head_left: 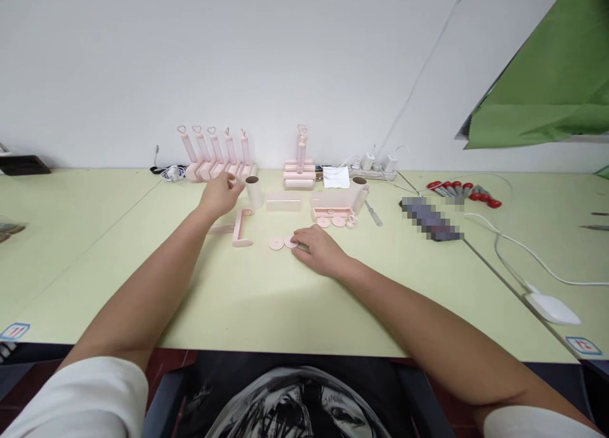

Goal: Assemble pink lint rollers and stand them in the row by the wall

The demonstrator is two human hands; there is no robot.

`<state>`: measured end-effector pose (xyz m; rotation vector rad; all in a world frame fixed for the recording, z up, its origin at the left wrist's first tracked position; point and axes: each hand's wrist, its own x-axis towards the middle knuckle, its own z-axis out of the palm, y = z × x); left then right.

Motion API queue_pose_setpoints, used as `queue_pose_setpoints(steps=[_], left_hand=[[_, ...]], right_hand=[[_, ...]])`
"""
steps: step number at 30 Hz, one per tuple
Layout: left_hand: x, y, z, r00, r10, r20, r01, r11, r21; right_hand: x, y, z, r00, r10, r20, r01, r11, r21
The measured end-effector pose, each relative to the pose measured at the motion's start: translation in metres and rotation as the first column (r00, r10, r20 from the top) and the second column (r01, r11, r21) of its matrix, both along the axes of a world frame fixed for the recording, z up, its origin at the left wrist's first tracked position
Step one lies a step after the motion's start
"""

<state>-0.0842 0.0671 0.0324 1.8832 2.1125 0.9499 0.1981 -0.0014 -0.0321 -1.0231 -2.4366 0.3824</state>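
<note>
Left hand (221, 194) curled, hold unclear | upright tube (254, 196) just right of it, left nearer | right hand (320, 250) touching pink disc (288, 242), pinch unclear

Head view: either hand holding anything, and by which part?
Right hand covers the right edge of a pink disc; grip can't be told. Left hand: nothing visibly held.

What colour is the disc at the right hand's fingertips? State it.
Pale pink; the disc shows best in the head view.
</note>
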Motion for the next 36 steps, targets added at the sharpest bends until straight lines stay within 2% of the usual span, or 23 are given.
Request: queue_pose_setpoints(steps=[2, 4, 6, 11, 13, 16, 18, 19, 21, 23, 25, 29, 32, 34, 36], left_hand=[[-0.017, -0.021, 0.000, 0.994, -0.064, -0.089, 0.053, 0.992, -0.117], [-0.034, -0.040, -0.003, 0.963, -0.230, -0.144, 0.182, 0.942, -0.283], [-0.044, -0.052, -0.007, 0.939, -0.296, -0.176, 0.218, 0.907, -0.361], [-0.036, -0.061, -0.006, 0.895, -0.355, -0.271, 0.200, 0.862, -0.466], [-0.029, -0.063, -0.002, 0.868, -0.412, -0.277, 0.236, 0.833, -0.501], [-0.014, -0.071, 0.002, 0.818, -0.532, -0.219, 0.395, 0.796, -0.458], [0.002, -0.079, 0.003, 0.786, -0.596, -0.163, 0.527, 0.784, -0.329], [0.011, -0.083, 0.002, 0.770, -0.622, -0.140, 0.582, 0.776, -0.244], [0.030, -0.091, -0.001, 0.722, -0.678, -0.136, 0.672, 0.735, -0.094], [0.047, -0.096, -0.005, 0.681, -0.715, -0.158, 0.725, 0.689, 0.007], [0.058, -0.099, -0.010, 0.646, -0.741, -0.181, 0.759, 0.649, 0.053], [0.060, -0.101, -0.017, 0.623, -0.774, -0.113, 0.782, 0.618, 0.075], [0.058, -0.103, -0.016, 0.596, -0.802, 0.034, 0.801, 0.597, 0.053], [0.059, -0.106, -0.014, 0.573, -0.818, 0.060, 0.819, 0.573, -0.015], [0.061, -0.107, -0.012, 0.560, -0.828, 0.015, 0.825, 0.556, -0.098]], right_hand=[[0.000, -0.001, 0.000, 0.999, -0.017, -0.030, 0.017, 1.000, -0.024], [-0.001, -0.002, 0.000, 0.997, -0.048, -0.066, 0.045, 0.998, -0.043], [-0.001, -0.002, -0.001, 0.992, -0.070, -0.101, 0.067, 0.997, -0.036], [0.001, -0.003, 0.001, 0.979, -0.085, -0.188, 0.092, 0.995, 0.027], [0.003, -0.003, 0.003, 0.967, -0.095, -0.238, 0.107, 0.994, 0.037], [0.003, -0.006, 0.006, 0.936, -0.122, -0.329, 0.131, 0.991, 0.005], [0.001, -0.010, 0.009, 0.897, -0.148, -0.416, 0.109, 0.987, -0.116], [-0.001, -0.012, 0.010, 0.868, -0.156, -0.472, 0.059, 0.975, -0.214], [-0.004, -0.018, 0.012, 0.796, -0.167, -0.583, -0.124, 0.896, -0.426], [-0.007, -0.024, 0.015, 0.720, -0.194, -0.667, -0.321, 0.759, -0.567], [-0.008, -0.029, 0.017, 0.663, -0.243, -0.709, -0.441, 0.639, -0.631], [-0.005, -0.032, 0.019, 0.594, -0.311, -0.742, -0.574, 0.482, -0.662], [-0.004, -0.032, 0.019, 0.590, -0.310, -0.745, -0.628, 0.403, -0.665], [-0.004, -0.032, 0.018, 0.597, -0.293, -0.747, -0.641, 0.384, -0.664], [-0.004, -0.032, 0.018, 0.603, -0.271, -0.750, -0.645, 0.389, -0.658]])
